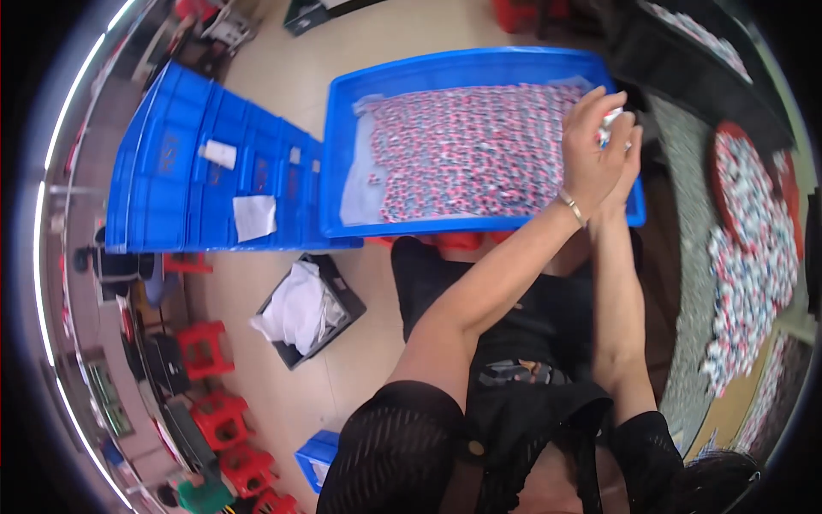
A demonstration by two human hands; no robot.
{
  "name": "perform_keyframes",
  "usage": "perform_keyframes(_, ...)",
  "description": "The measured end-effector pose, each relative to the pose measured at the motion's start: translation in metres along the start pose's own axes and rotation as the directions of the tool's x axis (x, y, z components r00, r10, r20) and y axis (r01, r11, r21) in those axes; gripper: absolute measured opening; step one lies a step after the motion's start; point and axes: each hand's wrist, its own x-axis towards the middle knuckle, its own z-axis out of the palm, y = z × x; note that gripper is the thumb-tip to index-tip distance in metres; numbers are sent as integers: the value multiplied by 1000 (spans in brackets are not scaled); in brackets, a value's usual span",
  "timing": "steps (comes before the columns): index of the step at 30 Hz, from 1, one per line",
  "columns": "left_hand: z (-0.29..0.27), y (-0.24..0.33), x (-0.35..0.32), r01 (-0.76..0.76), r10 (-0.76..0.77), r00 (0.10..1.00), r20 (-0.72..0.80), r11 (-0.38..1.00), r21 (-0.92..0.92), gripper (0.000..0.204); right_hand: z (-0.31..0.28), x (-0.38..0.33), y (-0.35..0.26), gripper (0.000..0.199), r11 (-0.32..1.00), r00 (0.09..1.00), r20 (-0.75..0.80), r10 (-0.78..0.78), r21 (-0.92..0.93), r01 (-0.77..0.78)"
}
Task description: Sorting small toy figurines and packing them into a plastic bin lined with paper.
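My left hand (589,152), with a bracelet at its wrist, is raised over the right end of a blue plastic crate (471,62). Close against it is my right hand (629,158), partly hidden behind the left. The fingers of both hands curl around a few small white, red and blue pieces (609,127), too small to name. Inside the crate, many similar small pieces (479,150) in pink, white and grey-blue lie packed in rows on a pale liner (364,193).
Stacked blue crates (193,163) stand to the left. A black bin (344,300) with white bags sits on the floor. At right, loose pieces (753,274) heap beside a red tray (726,141) on a grey surface (685,283). Red stools (204,349) line the lower left.
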Motion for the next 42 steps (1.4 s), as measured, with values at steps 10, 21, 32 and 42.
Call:
perform_keyframes(10, -165, -62, 49, 225, -256, 859, -443, 967, -121, 29, -3, 56, 213, 55, 888, 936, -40, 349, 332, -317)
perform_keyframes(21, -344, -103, 58, 726, -757, 647, 92, 574, -379, 35, 4, 47, 232, 55, 617, 734, -113, 670, 636, -464)
perform_keyframes(32, -405, -149, 46, 632, -792, 607, -60, 436, 641, 32, -6, 30, 209, 54, 585, 653, -116, 748, 579, -568)
perform_keyframes(42, -396, -179, 51, 312, -725, 672, -151, 91, 946, 33, -16, 29, 206, 60, 623, 605, -233, 761, 520, -584)
